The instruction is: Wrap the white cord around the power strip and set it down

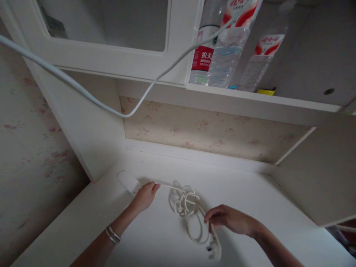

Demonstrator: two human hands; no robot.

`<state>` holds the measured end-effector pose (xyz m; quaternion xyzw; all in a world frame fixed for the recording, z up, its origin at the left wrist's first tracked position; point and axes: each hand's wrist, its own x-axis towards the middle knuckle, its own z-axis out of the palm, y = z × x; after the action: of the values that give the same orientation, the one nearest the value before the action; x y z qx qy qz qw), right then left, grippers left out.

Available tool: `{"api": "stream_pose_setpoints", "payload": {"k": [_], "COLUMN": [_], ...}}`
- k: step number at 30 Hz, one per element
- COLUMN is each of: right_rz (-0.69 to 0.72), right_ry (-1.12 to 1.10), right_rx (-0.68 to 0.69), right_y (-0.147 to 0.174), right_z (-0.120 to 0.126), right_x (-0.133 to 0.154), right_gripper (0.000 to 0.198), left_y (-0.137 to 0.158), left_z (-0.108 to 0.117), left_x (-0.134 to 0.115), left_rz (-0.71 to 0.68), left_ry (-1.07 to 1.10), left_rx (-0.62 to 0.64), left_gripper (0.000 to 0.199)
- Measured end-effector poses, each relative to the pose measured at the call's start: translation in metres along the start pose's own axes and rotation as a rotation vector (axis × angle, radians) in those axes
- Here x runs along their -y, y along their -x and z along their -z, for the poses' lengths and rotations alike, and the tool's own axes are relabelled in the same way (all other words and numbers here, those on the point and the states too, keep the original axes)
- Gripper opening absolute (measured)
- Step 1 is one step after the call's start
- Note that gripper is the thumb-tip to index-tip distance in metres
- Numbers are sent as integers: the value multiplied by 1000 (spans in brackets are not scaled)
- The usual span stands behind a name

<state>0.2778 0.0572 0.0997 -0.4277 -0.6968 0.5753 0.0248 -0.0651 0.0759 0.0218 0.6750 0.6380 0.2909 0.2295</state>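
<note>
A white power strip (128, 181) lies at the left on the white desktop. Its cord (187, 202) is bunched in a loose tangle of loops at the middle. My left hand (147, 194) is closed round the cord close to the strip, and a straight length runs from the fist to the tangle. To the right of the tangle, my right hand (224, 219) pinches part of the cord between thumb and fingers. Below that hand hangs the plug (211, 250), blurred, with dark parts showing.
A thick white cable (91, 98) hangs across the view in front of the upper cabinet (178, 66). Plastic bottles (225, 61) stand on the open shelf, with a small yellow object (266, 91) near them. White side panels (319, 178) and floral wallpaper (194, 128) enclose the desktop.
</note>
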Motion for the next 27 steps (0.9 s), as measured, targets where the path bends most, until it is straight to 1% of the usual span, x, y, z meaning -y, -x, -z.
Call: {"api": "stream_pose_setpoints", "payload": {"k": [2,3,4,6,7,8,10,13,15,17,19,21,23,25,27], "right_rz": [29,56,89,153,180,203,230,235,244,247,242,240,248,261,245], "right_ry": [71,146,240,420,469,469,326,30,-72,-127,-184,-213,-173,-52,85], "right_rx": [75,69,31,-99,-164,-209,-246,-255,-268,-266,-258,-262,-295,-387,-523], "right_y": [-2,-4,-7,-15,-20,-25,-37,-59,-76,-92,-103,-111,-114,-114,-114], "right_z": [-15,-22,-28,-37,-40,-42,-46,-51,-55,-59,-61,-63,-62,-61,-59], "right_x": [15,22,29,40,45,50,56,62,65,68,71,72,72,70,67], "right_gripper": [26,26,24,12,12,20,36,44,46,46,43,41,40,42,43], "left_y": [-3,-4,-5,-5,-4,-3,0,8,14,20,24,27,29,30,31], "left_z": [1,3,5,10,12,13,15,13,11,9,6,2,-3,-8,-14], "left_x": [-6,-10,-14,-23,-27,-31,-38,-50,-60,-69,-75,-79,-80,-80,-79], "left_rz": [2,-4,-9,7,31,65,141,203,190,141,92,54,3,-42,-65], "left_ry": [43,64,95,219,311,411,584,704,783,857,874,821,742,677,628], "left_rx": [14,20,22,26,33,42,62,86,134,195,211,163,101,67,38], "left_gripper": [37,36,35,33,32,31,30,28,32,37,35,31,32,33,29]}}
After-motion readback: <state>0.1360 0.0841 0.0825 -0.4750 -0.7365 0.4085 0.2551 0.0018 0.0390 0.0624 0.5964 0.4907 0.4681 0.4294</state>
